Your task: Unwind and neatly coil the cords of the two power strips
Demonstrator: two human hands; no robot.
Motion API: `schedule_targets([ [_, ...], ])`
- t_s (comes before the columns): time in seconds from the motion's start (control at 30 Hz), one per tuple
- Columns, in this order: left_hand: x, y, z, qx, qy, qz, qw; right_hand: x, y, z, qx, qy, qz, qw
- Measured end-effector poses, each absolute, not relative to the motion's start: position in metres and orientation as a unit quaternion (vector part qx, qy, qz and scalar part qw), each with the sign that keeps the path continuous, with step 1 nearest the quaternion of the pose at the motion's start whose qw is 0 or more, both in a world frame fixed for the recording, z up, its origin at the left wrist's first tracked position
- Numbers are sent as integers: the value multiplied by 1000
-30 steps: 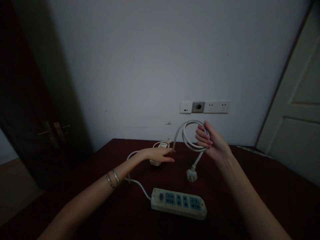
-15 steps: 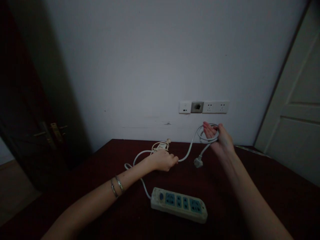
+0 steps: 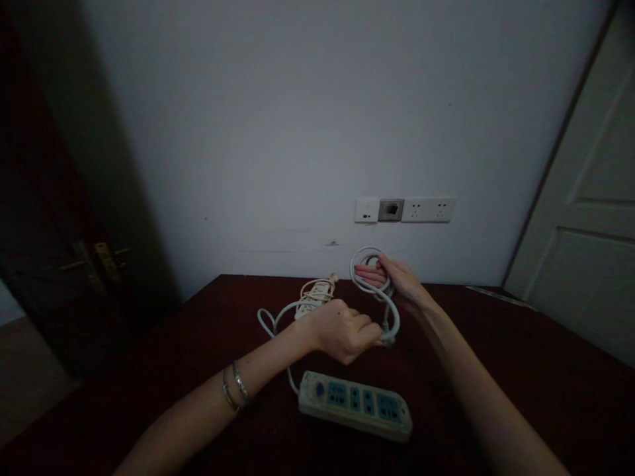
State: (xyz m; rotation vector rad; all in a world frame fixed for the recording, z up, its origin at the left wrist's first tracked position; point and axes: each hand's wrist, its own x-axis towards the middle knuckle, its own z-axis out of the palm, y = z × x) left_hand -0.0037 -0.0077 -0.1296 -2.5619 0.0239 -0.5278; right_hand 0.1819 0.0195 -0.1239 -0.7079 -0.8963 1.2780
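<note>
A white power strip (image 3: pixel 354 404) with blue sockets lies on the dark red table (image 3: pixel 520 370) in front of me. Its white cable (image 3: pixel 272 320) runs up from the strip's left end. My right hand (image 3: pixel 394 279) holds a coil of this cable looped round its fingers, above the table. My left hand (image 3: pixel 342 329) is closed on the cable close to the plug end, just below and left of the coil. Bracelets (image 3: pixel 234 387) sit on my left wrist.
A second, cream-coloured power strip (image 3: pixel 313 295) with its cord wound on it lies farther back on the table. A row of wall sockets (image 3: pixel 403 210) is on the white wall. A dark door (image 3: pixel 54 218) stands at the left, a white door (image 3: pixel 585 218) at the right.
My left hand has drawn the cable toward my right hand and risen off the table. The right hand has moved left and lower, and the loose span of cable is now gathered into the coil.
</note>
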Motion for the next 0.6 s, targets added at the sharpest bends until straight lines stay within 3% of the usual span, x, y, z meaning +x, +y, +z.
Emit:
schedule_targets([
  [0.13,-4,5,-121,-933,-99,-282,202,187,21,-122,-287,-344,561,696],
  [0.3,-16,25,-106,-877,-325,-351,37,202,28,-127,-276,-293,565,721],
  [0.43,-31,43,-100,-837,-447,-316,-12,206,26,-128,-218,-319,598,702],
  [0.6,-42,61,-113,-800,-569,-186,45,199,15,-122,-182,-329,658,653],
])
